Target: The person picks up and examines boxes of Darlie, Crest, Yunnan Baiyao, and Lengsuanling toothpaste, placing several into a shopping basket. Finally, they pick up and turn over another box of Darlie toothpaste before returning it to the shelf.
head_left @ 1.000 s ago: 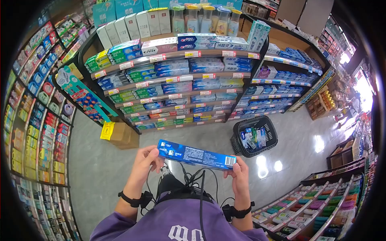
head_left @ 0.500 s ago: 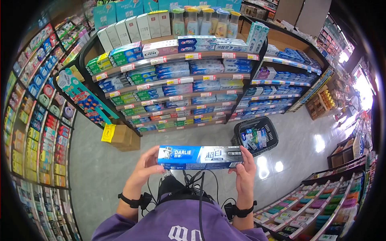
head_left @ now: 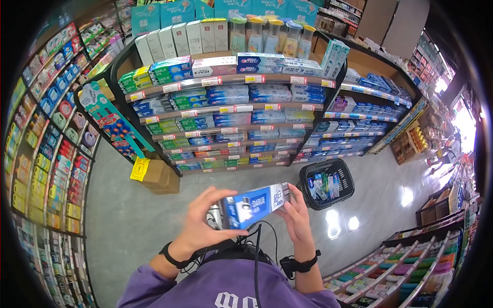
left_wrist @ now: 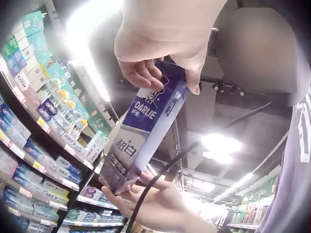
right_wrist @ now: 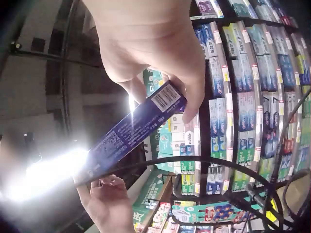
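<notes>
One carton (head_left: 257,204): slim, straight-edged box with a smooth, glossy printed skin in blue, white and dark tones; we have it tilted in front of our purple shirt (head_left: 195,287), its right end farther away.
Left hand (head_left: 203,218): grasping the carton's left end between thumb and fingers.
Right hand (head_left: 298,213): pinching the barcode end, on the right, between thumb and fingers.
Basket (head_left: 324,205): black, slatted, rounded at the corners, on the floor to the right and farther off, holding a jumble of shiny packs.
Floor (head_left: 123,220): smooth grey tile, mirroring bright lights at right.
Shelves (head_left: 226,79): curved tiers on the far side, stacked with oblong boxes.
Brown box (head_left: 163,179): matte, at far left, with a yellow sheet (head_left: 139,169).
Hidden: our left fingers and palm cover part of the carton's end; the basket's lower packs are buried.
Hard to read: the carton's small print, blurred in the right wrist view.
Cut off: our shirt's white lettering, at the near edge.
</notes>
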A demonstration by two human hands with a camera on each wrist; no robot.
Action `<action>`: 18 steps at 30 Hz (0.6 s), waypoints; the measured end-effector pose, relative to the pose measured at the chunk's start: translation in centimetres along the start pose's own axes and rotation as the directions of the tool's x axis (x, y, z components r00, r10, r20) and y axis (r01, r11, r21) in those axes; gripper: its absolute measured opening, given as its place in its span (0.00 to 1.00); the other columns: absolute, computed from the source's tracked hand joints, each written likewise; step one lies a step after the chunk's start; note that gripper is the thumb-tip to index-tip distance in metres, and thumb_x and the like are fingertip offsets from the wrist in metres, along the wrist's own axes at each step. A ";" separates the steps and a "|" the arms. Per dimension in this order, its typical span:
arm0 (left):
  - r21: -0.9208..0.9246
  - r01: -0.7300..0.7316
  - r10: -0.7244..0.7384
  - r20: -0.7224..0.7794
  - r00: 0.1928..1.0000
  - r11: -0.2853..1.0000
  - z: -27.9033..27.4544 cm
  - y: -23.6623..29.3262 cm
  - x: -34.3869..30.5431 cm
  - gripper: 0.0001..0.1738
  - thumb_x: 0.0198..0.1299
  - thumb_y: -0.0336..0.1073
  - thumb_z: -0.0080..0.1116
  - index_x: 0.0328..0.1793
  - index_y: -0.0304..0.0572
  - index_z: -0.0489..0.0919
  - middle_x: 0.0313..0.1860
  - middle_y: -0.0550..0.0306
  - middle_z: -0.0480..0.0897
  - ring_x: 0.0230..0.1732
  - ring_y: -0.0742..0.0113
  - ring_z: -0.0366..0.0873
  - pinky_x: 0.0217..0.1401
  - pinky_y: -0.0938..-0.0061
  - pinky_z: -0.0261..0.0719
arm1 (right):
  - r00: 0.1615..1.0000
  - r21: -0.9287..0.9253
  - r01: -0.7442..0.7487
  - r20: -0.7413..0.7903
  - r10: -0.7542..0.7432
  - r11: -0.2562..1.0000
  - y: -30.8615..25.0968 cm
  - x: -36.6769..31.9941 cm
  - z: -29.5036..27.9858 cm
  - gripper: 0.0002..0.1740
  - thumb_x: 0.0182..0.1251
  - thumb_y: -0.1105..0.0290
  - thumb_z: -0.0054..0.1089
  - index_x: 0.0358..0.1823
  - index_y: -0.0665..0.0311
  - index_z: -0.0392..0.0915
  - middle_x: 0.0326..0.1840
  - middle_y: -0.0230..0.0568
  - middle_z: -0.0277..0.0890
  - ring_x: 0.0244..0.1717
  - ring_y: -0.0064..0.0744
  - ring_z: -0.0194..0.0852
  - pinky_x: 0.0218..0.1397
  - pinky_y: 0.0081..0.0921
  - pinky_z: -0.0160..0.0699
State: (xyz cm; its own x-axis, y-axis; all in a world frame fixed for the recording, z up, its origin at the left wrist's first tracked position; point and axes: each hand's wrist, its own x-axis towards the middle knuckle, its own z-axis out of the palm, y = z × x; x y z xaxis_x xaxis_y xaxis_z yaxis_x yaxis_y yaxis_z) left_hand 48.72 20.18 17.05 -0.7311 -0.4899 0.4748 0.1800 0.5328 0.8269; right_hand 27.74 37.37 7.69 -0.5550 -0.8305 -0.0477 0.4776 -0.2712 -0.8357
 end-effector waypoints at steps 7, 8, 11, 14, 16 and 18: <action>0.044 -0.175 0.175 0.015 0.985 0.984 1.6 2.3 1.6 0.43 0.35 0.43 0.90 0.61 0.42 0.83 0.45 0.55 0.86 0.35 0.63 0.77 0.36 0.73 0.77 | 0.998 0.130 -0.051 0.032 0.048 0.990 -0.2 0.5 0.1 0.35 0.72 0.72 0.57 0.77 0.57 0.55 0.69 0.48 0.71 0.67 0.38 0.74 0.70 0.44 0.73; 0.050 -0.195 0.194 0.015 0.981 0.980 1.7 2.5 1.7 0.42 0.35 0.42 0.90 0.60 0.42 0.84 0.43 0.55 0.85 0.33 0.64 0.77 0.33 0.73 0.76 | 0.998 0.127 -0.055 0.031 0.051 0.990 0.0 0.4 -0.1 0.35 0.72 0.72 0.58 0.77 0.57 0.54 0.69 0.48 0.71 0.67 0.38 0.74 0.70 0.44 0.73; 0.018 -0.191 0.190 0.032 0.981 0.981 2.0 2.1 1.3 0.42 0.35 0.42 0.90 0.61 0.42 0.83 0.38 0.56 0.82 0.32 0.65 0.76 0.32 0.74 0.75 | 0.997 0.127 -0.071 0.021 0.069 0.989 0.2 -0.1 -0.8 0.35 0.71 0.73 0.58 0.77 0.57 0.55 0.69 0.49 0.72 0.66 0.38 0.74 0.69 0.43 0.74; -0.023 -0.186 0.188 0.066 0.980 0.982 2.3 2.0 1.0 0.41 0.36 0.41 0.89 0.61 0.42 0.83 0.34 0.58 0.79 0.30 0.66 0.75 0.31 0.74 0.74 | 0.997 0.137 -0.076 0.004 0.076 0.988 -0.4 -0.6 -0.8 0.35 0.71 0.73 0.59 0.77 0.56 0.55 0.68 0.48 0.72 0.65 0.38 0.75 0.68 0.42 0.74; -0.044 -0.189 0.192 0.074 0.979 0.981 2.4 2.2 1.0 0.41 0.37 0.40 0.88 0.61 0.42 0.83 0.33 0.58 0.77 0.30 0.66 0.74 0.31 0.74 0.73 | 0.998 0.140 -0.067 -0.013 0.069 0.988 -0.6 -1.0 -0.5 0.36 0.70 0.72 0.59 0.77 0.56 0.55 0.68 0.47 0.73 0.65 0.37 0.75 0.67 0.41 0.74; -0.050 -0.195 0.199 0.078 0.977 0.979 2.5 2.4 1.2 0.40 0.38 0.40 0.88 0.62 0.42 0.83 0.32 0.59 0.76 0.29 0.66 0.73 0.30 0.74 0.72 | 0.997 0.125 -0.069 -0.022 0.072 0.990 -1.0 -1.2 -0.5 0.36 0.70 0.72 0.60 0.76 0.56 0.55 0.67 0.47 0.73 0.64 0.37 0.75 0.67 0.40 0.74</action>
State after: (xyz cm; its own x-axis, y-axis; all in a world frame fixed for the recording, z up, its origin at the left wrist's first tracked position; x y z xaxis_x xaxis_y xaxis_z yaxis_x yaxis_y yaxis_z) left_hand 46.60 22.59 18.85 -0.7301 -0.3187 0.6045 0.3520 0.5828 0.7324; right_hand 27.55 38.92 8.31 -0.5337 -0.8372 -0.1198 0.5959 -0.2717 -0.7557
